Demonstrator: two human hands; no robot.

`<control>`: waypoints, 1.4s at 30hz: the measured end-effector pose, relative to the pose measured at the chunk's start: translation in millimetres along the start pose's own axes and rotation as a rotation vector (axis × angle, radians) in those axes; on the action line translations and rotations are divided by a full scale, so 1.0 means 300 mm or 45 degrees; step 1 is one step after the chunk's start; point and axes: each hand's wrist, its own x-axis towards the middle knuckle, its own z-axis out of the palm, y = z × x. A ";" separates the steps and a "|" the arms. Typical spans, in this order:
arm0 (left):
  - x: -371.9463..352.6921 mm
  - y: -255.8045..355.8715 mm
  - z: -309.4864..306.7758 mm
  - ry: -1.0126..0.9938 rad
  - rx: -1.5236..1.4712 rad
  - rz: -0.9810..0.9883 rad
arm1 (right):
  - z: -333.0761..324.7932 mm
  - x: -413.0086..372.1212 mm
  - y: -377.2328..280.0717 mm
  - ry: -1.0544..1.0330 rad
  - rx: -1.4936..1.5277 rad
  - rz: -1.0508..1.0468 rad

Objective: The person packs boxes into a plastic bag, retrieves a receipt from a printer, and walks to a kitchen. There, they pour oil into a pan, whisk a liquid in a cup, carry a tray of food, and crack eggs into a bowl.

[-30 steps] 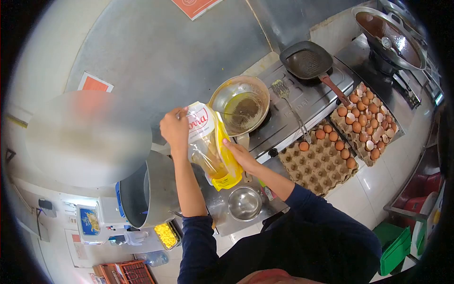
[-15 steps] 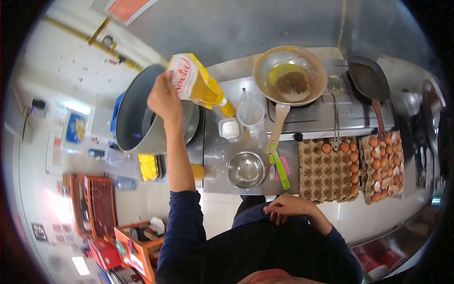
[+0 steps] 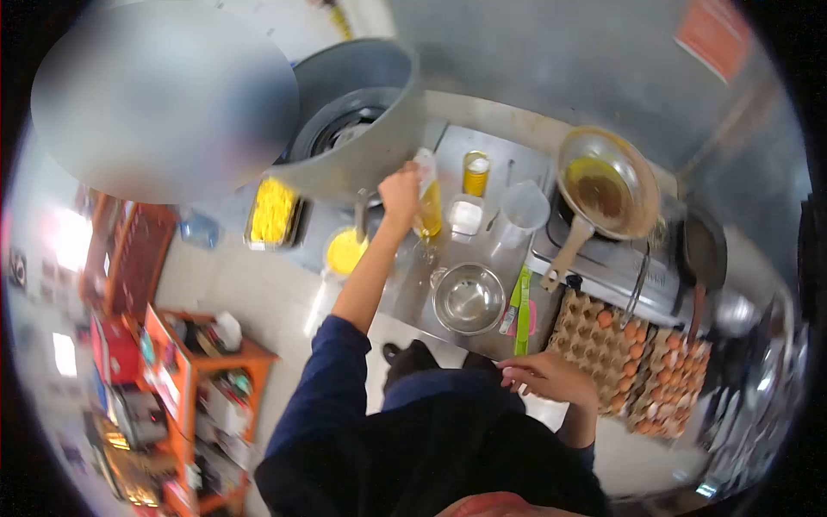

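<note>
My left hand (image 3: pixel 401 200) grips a pouch of yellow cooking oil (image 3: pixel 429 207) by its upper side, low over the counter beside the big grey pot (image 3: pixel 409 95). Right of the pouch are a yellow jar (image 3: pixel 475 177), a small white container (image 3: pixel 466 215) and a clear plastic jug (image 3: pixel 524 207). Held in front of my body, my right hand (image 3: pixel 551 376) has its fingers loosely apart and nothing in them. It is nearest to the egg tray (image 3: pixel 577 332) and a green-handled utensil (image 3: pixel 522 320). A steel bowl (image 3: pixel 469 299) sits between my hands.
On the stove (image 3: pixel 594 271) rests a frying pan (image 3: pixel 646 194) with oil and dark seasoning, its handle toward me. A dark pan (image 3: pixel 704 250) and a second egg tray (image 3: pixel 672 379) are farther right. A yellow-filled tray (image 3: pixel 271 215) and cup (image 3: pixel 346 252) stand left.
My left hand has lowered the oil pouch from above the big pot's rim to the counter, turning it more upright. The view has swung left. My right hand's fingers have spread a little.
</note>
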 end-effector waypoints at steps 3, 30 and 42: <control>-0.052 -0.021 -0.029 -0.184 -0.008 -0.106 | 0.009 -0.141 -0.293 0.544 -0.463 -0.531; -0.937 -1.674 -0.281 -1.059 -1.312 -1.144 | 0.612 1.025 -1.289 1.257 -1.127 -1.931; -0.604 -1.835 0.089 -0.286 -1.969 -2.467 | 0.641 1.569 -1.785 1.461 -1.114 -2.223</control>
